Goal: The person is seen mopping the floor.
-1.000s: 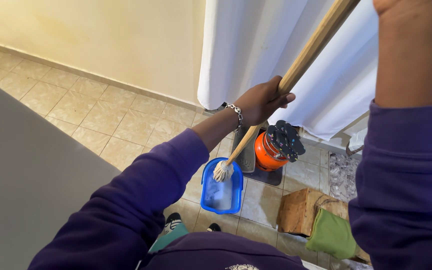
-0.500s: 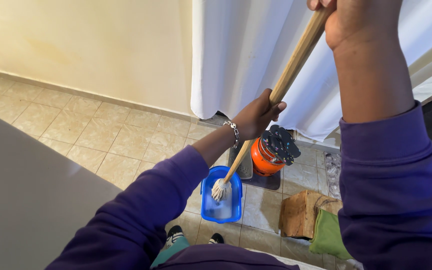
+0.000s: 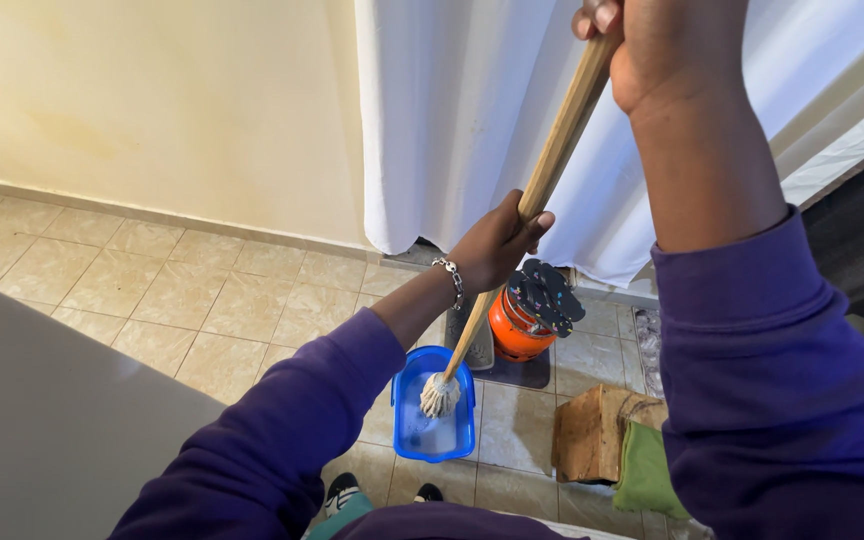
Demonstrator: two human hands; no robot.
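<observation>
Both my hands grip a long wooden mop handle that slants from the upper right down to the floor. My left hand, with a chain bracelet on the wrist, is closed around the middle of the handle. Higher up, my right hand is closed around the handle near the top of the frame. The pale string mop head hangs inside a small blue rectangular bucket that stands on the tiled floor and holds some water.
An orange gas cylinder with dark flip-flops on top stands behind the bucket, next to a grey mat. A wooden box with a green cloth sits right. A white curtain hangs behind. A grey surface fills the left.
My right hand has come into view on the top of the handle. The handle has turned steeper, and the mop head stays in the bucket. The view has shifted right and down.
</observation>
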